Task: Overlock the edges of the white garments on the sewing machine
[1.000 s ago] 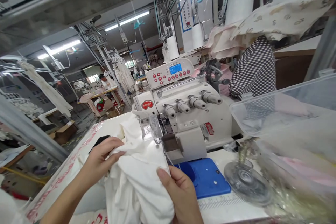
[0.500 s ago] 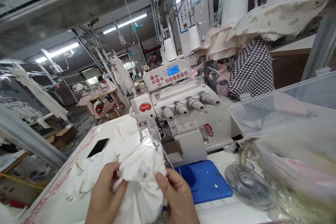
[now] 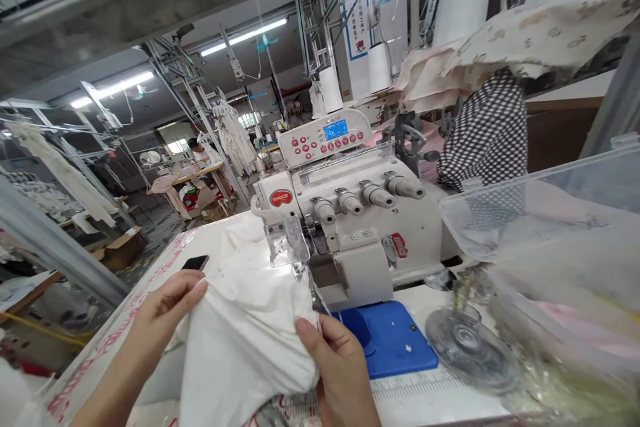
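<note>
White fabric [image 3: 245, 340] stretches between my two hands, its far part lying under the clear guard and presser area of a white sewing machine [image 3: 365, 213]. My left hand [image 3: 167, 307] pinches the fabric's left edge between thumb and fingers. On the right, my right hand [image 3: 335, 353] grips the fabric's edge close in front of the needle area, thumb on top. A blue plate [image 3: 400, 340] lies just right of my right hand. Behind my left hand a dark phone [image 3: 195, 262] is partly hidden.
At the right are a clear plastic box [image 3: 550, 293] and a round clear plastic piece [image 3: 470, 347]. Checkered cloth [image 3: 485, 133] hangs behind the box. Thread cones [image 3: 380, 67] stand behind the machine. A person [image 3: 196, 150] is at a far table.
My left hand has moved left and up, spreading the bunched fabric out flatter and drawing it partly over the phone's area. My right hand stays near the needle, still gripping.
</note>
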Available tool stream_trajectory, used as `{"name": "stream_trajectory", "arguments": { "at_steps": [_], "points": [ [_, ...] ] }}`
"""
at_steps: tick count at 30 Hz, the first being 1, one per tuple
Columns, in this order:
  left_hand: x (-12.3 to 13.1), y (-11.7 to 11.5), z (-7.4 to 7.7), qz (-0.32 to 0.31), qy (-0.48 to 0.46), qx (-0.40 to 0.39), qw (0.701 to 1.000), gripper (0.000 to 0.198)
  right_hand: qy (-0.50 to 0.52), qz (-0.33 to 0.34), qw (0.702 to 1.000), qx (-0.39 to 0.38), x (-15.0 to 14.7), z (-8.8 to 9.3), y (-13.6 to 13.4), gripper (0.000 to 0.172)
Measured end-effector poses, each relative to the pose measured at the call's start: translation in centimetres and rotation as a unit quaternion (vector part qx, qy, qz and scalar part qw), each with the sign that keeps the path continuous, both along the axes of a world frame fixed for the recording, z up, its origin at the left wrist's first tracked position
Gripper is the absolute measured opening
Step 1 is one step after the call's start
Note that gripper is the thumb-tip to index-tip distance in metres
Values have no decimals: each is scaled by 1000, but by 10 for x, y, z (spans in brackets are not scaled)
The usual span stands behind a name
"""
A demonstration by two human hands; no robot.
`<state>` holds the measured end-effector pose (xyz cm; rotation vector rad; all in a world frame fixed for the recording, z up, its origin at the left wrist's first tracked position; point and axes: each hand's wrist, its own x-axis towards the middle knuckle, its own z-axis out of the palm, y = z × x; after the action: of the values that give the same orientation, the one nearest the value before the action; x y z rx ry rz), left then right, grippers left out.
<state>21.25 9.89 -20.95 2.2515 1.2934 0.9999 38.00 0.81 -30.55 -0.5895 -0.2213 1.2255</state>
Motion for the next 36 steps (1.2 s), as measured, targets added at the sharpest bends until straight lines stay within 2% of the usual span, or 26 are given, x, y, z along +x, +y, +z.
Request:
{"name": "stream_trajectory", "arguments": {
  "at_steps": [3, 6, 11, 14, 18, 21, 23, 24, 25, 27, 29, 32, 34, 36],
  "points": [
    [4, 0, 4, 1, -1, -16, 1000, 40, 23, 8, 1000, -4, 1, 4, 2, 32],
    [5, 3, -1, 28, -15, -21, 999, 41, 48, 12, 999, -3, 1, 6, 3, 32],
    [5, 8, -16, 79, -147, -73, 983, 43, 48, -4, 999, -3, -2, 2, 1, 33],
    [10, 8, -16, 101, -221, -93, 966, 45, 39, -5, 999, -9, -2, 1, 1, 34],
    [10, 11, -13, 115, -224, -82, 964, 47, 31, -15, 999, -12, -1, 4, 1, 34],
    [3, 16, -15, 114, -167, -67, 977, 45, 32, -15, 999, -3, 0, 5, 2, 33],
    [2, 15, -15, 112, -76, -4, 991, 41, 24, -13, 1000, 4, 0, 4, 3, 32],
    [4, 11, -15, 111, -23, 54, 992, 38, 18, -11, 1000, 5, 0, 3, 3, 32],
    [9, 5, -14, 104, 27, 123, 987, 34, 10, -9, 1000, 4, 0, 2, 4, 32],
    [25, -12, -12, 56, 111, 261, 957, 25, 3, -1, 1000, 2, -1, 0, 3, 32],
    [46, -31, -13, -20, 176, 341, 923, 23, 4, 3, 1000, 5, -2, 0, 3, 31],
    [69, -49, -22, -92, 249, 353, 897, 29, 5, -5, 1000, 15, -3, 2, 1, 29],
    [72, -46, -29, -103, 263, 316, 906, 36, -1, -7, 1000, 21, -3, 2, 0, 28],
    [69, -32, -31, -102, 264, 248, 927, 43, -11, -5, 999, 30, -2, 1, -1, 27]
  ]
}}
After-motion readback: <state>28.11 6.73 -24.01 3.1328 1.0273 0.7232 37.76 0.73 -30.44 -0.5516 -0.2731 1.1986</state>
